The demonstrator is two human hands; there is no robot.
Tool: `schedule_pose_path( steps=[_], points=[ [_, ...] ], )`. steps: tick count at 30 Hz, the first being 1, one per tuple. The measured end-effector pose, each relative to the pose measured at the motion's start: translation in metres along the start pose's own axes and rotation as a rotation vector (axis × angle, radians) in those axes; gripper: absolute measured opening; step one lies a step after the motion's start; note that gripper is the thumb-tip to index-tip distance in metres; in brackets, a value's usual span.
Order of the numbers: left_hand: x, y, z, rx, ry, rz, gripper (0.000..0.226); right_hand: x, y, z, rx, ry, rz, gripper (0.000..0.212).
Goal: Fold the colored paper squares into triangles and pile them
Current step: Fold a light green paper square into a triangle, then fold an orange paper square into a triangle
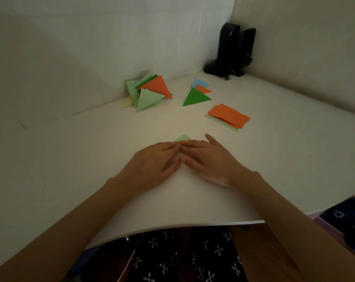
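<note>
Light-green paper [183, 137] lies midway between the surface [80, 159] edges, pressed under the flat, extended left hand [156, 157] and right hand [207, 159]. Thin, light, slippery, readily creased; pinch a corner.

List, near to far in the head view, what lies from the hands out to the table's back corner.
Left hand and right hand side by side, light green paper sheet beneath them, stack of orange paper squares, dark green folded paper triangle, light blue paper triangle, black speakers.

Matt paper triangles [150, 91], smooth table [91, 143]
</note>
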State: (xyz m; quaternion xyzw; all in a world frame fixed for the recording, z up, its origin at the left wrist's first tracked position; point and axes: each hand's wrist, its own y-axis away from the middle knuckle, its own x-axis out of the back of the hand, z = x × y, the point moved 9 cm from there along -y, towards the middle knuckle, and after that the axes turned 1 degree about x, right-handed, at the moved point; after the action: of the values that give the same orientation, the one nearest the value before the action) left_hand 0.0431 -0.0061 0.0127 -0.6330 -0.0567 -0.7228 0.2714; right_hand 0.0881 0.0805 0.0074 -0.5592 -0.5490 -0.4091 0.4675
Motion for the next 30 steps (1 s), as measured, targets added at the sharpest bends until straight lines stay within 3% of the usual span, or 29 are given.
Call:
schedule_pose_path(
  steps=[7,11,13,18,22,30],
  points=[
    [-0.002,0.002,-0.004,0.055,0.020,0.021,0.062,0.013,0.022,0.017,-0.045,0.112,0.062,0.048],
    [-0.003,0.000,0.003,0.033,-0.026,0.011,0.071,0.029,0.022,0.025,-0.143,0.210,0.214,0.068],
    [-0.003,-0.008,0.008,0.035,-0.061,-0.020,0.075,0.040,0.018,0.041,-0.196,0.224,0.372,0.062],
    [-0.029,-0.064,-0.008,0.131,-0.111,-0.170,0.063,0.035,0.001,0.115,-0.448,0.164,0.143,0.056],
    [-0.045,-0.118,-0.021,0.189,-0.099,-0.185,0.064,0.034,-0.004,0.139,-0.531,0.086,0.197,0.052],
    [-0.061,-0.192,-0.055,0.305,-0.052,-0.157,0.053,0.037,-0.007,0.147,-0.471,0.190,0.387,0.043]
  ],
)
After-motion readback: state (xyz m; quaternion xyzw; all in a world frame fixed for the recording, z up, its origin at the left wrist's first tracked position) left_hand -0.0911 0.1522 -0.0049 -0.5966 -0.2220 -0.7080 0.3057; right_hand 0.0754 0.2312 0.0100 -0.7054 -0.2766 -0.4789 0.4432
